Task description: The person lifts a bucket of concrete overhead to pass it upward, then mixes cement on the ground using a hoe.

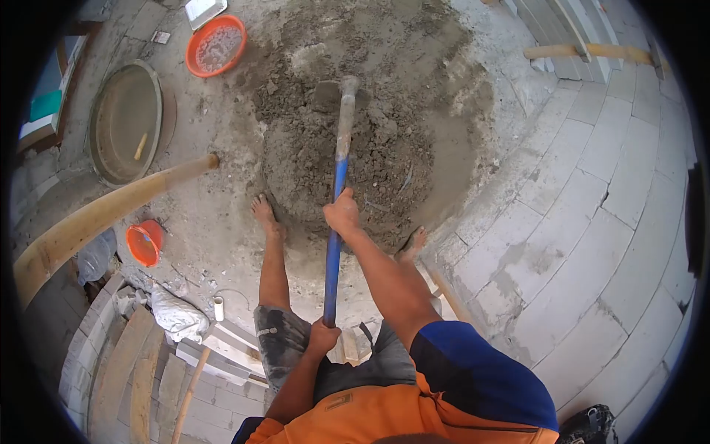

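A hoe [333, 274] with a blue lower handle and a mud-coated upper shaft reaches away from me. My left hand [322, 337] is closed round the handle's near end, close to my lap. Further up, my right hand [342, 213] grips the blue part near its middle. The hoe's head lies at the far end, on a heap of wet grey-brown mortar [392, 140], its blade partly sunk or hidden in the mix. My bare feet stand on either side of the heap's near edge.
At left are a large round tub [154, 126], a wooden pole [111, 211] and an orange bucket [144, 243]. An orange basin [238, 46] of cloudy water is at top left. A block wall [569, 222] curves along the right. A white sack [177, 314] lies lower left.
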`<act>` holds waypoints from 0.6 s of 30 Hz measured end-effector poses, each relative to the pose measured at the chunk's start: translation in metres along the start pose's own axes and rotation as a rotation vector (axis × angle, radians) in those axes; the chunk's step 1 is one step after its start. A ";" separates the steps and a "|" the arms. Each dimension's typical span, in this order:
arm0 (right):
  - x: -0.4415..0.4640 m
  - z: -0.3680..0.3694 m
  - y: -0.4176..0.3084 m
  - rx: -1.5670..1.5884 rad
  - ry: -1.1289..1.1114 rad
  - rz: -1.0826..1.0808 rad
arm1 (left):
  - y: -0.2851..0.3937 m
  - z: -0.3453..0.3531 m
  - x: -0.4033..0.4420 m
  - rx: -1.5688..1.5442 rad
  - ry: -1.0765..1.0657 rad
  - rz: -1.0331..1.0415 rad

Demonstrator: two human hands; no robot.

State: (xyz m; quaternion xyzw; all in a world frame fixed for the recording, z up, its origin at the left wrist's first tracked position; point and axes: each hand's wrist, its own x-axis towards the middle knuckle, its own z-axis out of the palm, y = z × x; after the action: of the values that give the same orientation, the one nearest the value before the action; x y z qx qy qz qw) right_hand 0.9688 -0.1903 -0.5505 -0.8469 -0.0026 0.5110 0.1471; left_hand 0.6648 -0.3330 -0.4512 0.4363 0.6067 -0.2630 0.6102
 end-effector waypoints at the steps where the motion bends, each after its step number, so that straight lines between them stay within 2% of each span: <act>1: -0.010 0.010 0.023 0.026 0.050 -0.067 | -0.008 -0.009 -0.011 0.183 -0.038 -0.005; 5: -0.047 -0.018 0.056 0.212 0.077 -0.049 | -0.027 0.017 -0.037 0.192 0.036 0.055; 8: -0.005 -0.055 0.061 0.318 0.180 -0.107 | 0.003 0.031 0.020 0.287 0.067 0.150; 10: 0.031 -0.117 0.015 0.456 0.220 -0.107 | 0.067 0.048 0.078 0.318 0.096 0.246; 13: 0.132 -0.205 -0.030 0.494 0.350 -0.272 | 0.186 0.091 0.176 0.293 0.150 0.445; 14: 0.168 -0.234 -0.045 0.445 0.390 -0.282 | 0.232 0.105 0.203 0.288 0.189 0.499; 15: 0.188 -0.263 -0.064 0.424 0.413 -0.295 | 0.284 0.113 0.226 0.279 0.077 0.414; 16: 0.235 -0.287 -0.070 0.444 0.431 -0.345 | 0.332 0.123 0.241 0.247 0.071 0.475; 18: 0.302 -0.320 -0.081 0.239 0.607 -0.388 | 0.408 0.144 0.275 0.248 0.098 0.551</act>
State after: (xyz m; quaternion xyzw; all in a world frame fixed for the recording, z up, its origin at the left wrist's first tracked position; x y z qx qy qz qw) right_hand 1.4018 -0.1452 -0.6525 -0.9204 -0.0598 0.1961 0.3331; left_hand 1.1201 -0.2024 -0.6478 0.6678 0.4573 -0.1383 0.5708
